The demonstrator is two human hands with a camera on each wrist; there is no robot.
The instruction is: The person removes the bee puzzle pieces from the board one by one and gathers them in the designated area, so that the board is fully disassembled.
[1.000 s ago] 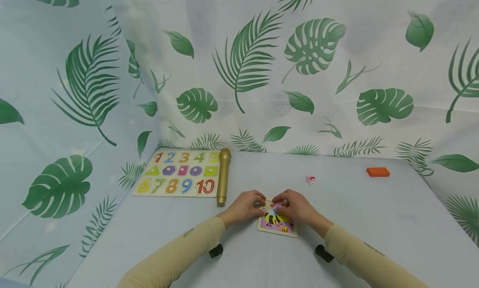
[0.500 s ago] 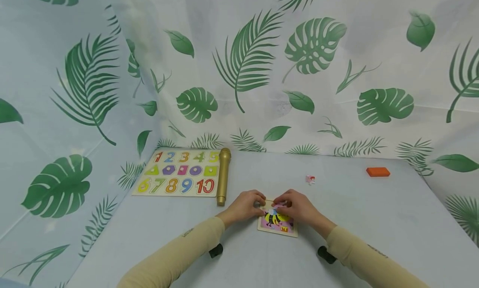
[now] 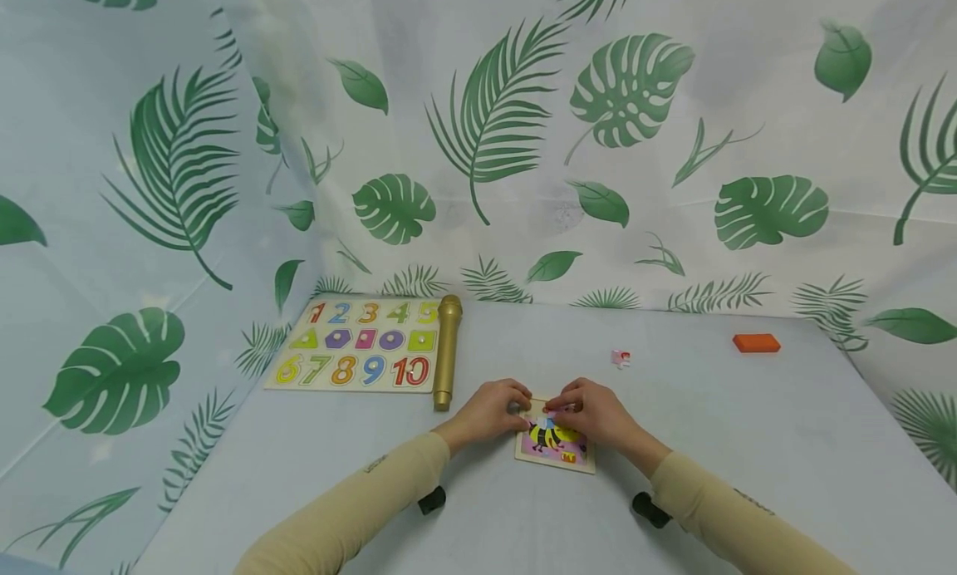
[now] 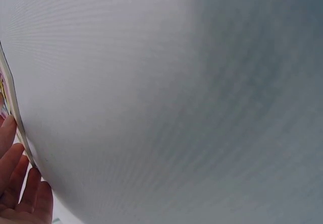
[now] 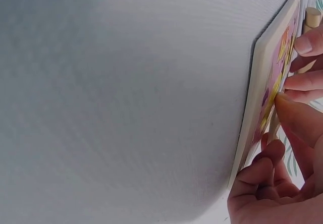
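Observation:
A small wooden jigsaw puzzle board (image 3: 555, 460) with a yellow-and-black bee on pink lies flat on the table. At its left edge and upper left corner, my left hand (image 3: 489, 411) holds the frame, thumb over the top. The left wrist view catches those fingers (image 4: 31, 191) along the board's rim (image 4: 14, 100). My right hand (image 3: 596, 412) is over the upper right part. In the right wrist view its thumb and index finger pinch a thin puzzle piece (image 5: 273, 125), tilted above the board; the other fingers curl by the rim. The hands cover part of the picture.
Beyond the board lies a loose pink-and-red puzzle piece (image 3: 620, 358). An orange block (image 3: 756, 343) sits at the far right. On the left are a number-and-shape board (image 3: 351, 355) and a gold microphone (image 3: 447, 355) along its right edge. A leaf-printed curtain (image 3: 516, 143) hangs behind.
The right hand's fingers shift slightly over the upper part of the puzzle board. The left hand and the board keep their places.

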